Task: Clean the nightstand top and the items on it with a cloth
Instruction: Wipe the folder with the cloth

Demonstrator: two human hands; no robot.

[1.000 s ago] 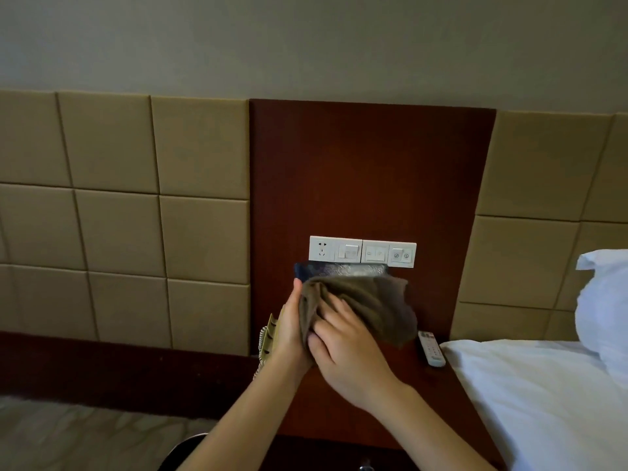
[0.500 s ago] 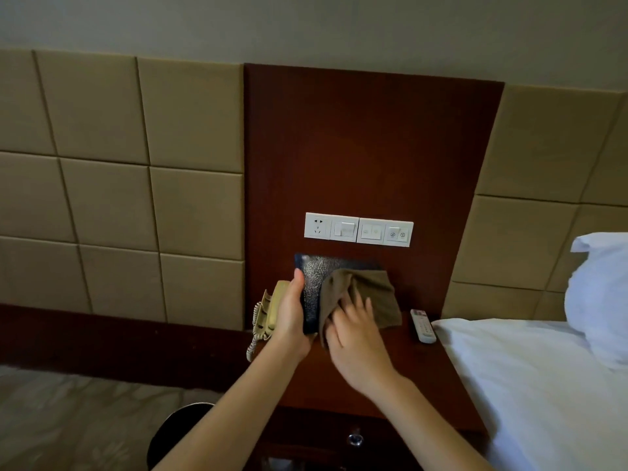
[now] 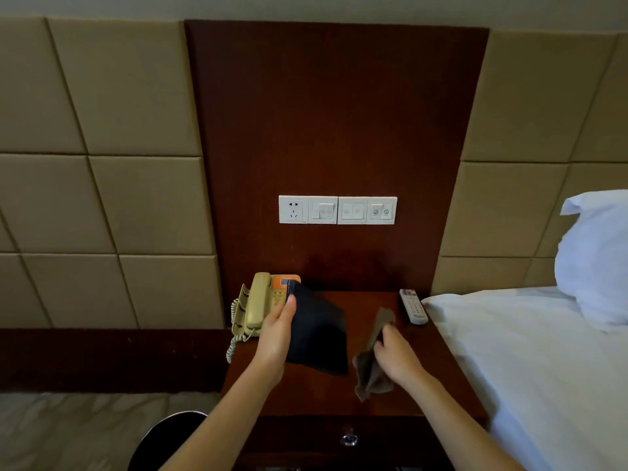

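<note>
Cloth (image 3: 371,375), likely soft and limp, sits bunched in the right hand (image 3: 397,355) at lower centre (left hand (image 3: 275,338) grips the stiff folder (image 3: 319,331)).

Telephone (image 3: 263,304) left, remote (image 3: 413,306) right on nightstand (image 3: 323,392).

Item count, referenced to the nightstand (image 3: 424,368): one unit.

On its top: one beige corded telephone (image 3: 258,304) and one white remote control (image 3: 413,306).

Over its top: one black folder (image 3: 319,334), one brown cloth (image 3: 372,375) and two hands, one left hand (image 3: 277,331) and one right hand (image 3: 396,351).

Behind the nightstand: one wooden panel (image 3: 336,113) carrying one power socket (image 3: 293,210) and three switch modules (image 3: 352,211), four modules in a single row.

In the nightstand front: one drawer knob (image 3: 349,439).

Right of the nightstand: one bed (image 3: 543,368) with one white pillow (image 3: 594,260).

Left of the nightstand, lower down: one dark round object (image 3: 170,436), kind not determinable.
</note>
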